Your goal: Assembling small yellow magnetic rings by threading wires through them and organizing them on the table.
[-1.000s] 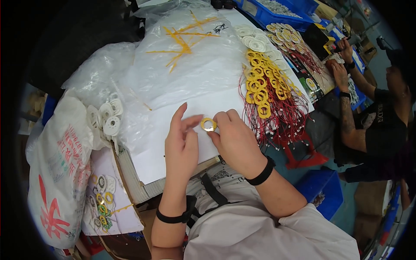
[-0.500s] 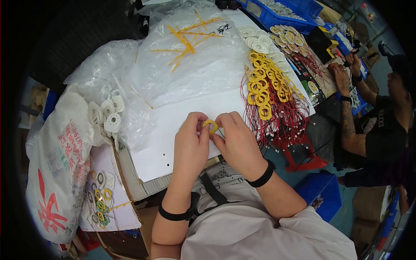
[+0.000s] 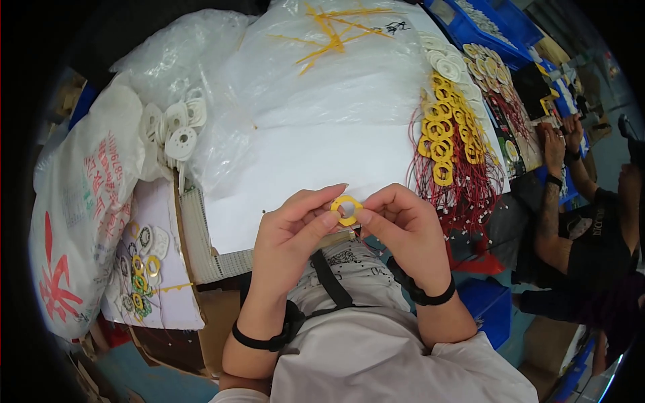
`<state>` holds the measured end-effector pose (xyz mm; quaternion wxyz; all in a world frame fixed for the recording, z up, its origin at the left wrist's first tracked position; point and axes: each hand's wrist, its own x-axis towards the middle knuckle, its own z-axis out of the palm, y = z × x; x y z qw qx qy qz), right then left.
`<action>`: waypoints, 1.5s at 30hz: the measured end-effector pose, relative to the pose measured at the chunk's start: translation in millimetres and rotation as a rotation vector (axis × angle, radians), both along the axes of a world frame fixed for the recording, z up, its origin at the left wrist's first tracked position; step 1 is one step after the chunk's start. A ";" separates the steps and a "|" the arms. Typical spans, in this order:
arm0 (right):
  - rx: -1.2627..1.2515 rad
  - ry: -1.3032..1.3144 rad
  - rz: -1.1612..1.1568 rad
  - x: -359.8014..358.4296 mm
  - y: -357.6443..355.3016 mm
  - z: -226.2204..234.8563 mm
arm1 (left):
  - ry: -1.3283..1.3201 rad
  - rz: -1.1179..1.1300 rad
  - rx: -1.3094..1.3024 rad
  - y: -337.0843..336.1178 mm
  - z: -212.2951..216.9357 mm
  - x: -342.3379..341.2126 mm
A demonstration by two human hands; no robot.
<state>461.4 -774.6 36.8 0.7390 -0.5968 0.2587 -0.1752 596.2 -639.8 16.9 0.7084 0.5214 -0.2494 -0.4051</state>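
Between my two hands a small yellow ring-shaped part [image 3: 345,199] is held up over the near edge of the white tabletop [image 3: 302,158], its round face and open centre turned toward me. My left hand [image 3: 292,225] pinches its left side between thumb and fingers. On the opposite side, my right hand [image 3: 410,228] grips the rim with thumb and forefinger. A thin lead seems to hang below the ring, but it is too small to make out. To the right lie rows of similar yellow rings [image 3: 440,128] with red wires [image 3: 463,195] trailing toward the table's edge.
Clear plastic sheeting [image 3: 322,80] with yellow strips [image 3: 330,41] covers the far table. White discs [image 3: 180,142] and a white sack [image 3: 84,208] are at left, above a board of loose rings [image 3: 144,269]. A co-worker [image 3: 571,221] works at right beside blue bins [image 3: 457,23].
The view has shifted, so the table things appear farther right and higher. Both hands have turned the yellow ring to face me more fully, and my right fingers now press on its rim.
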 end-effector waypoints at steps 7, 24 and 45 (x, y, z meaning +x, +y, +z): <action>0.388 -0.054 0.113 1.4 1.9 2.7 | 0.129 -0.032 -0.185 14.1 -10.9 1.2; 0.026 -0.056 0.039 13.3 26.3 -9.7 | -0.407 0.330 0.088 25.1 5.3 -7.4; 0.176 -0.130 0.142 15.3 18.4 -17.9 | -1.774 0.349 1.188 13.0 32.9 166.6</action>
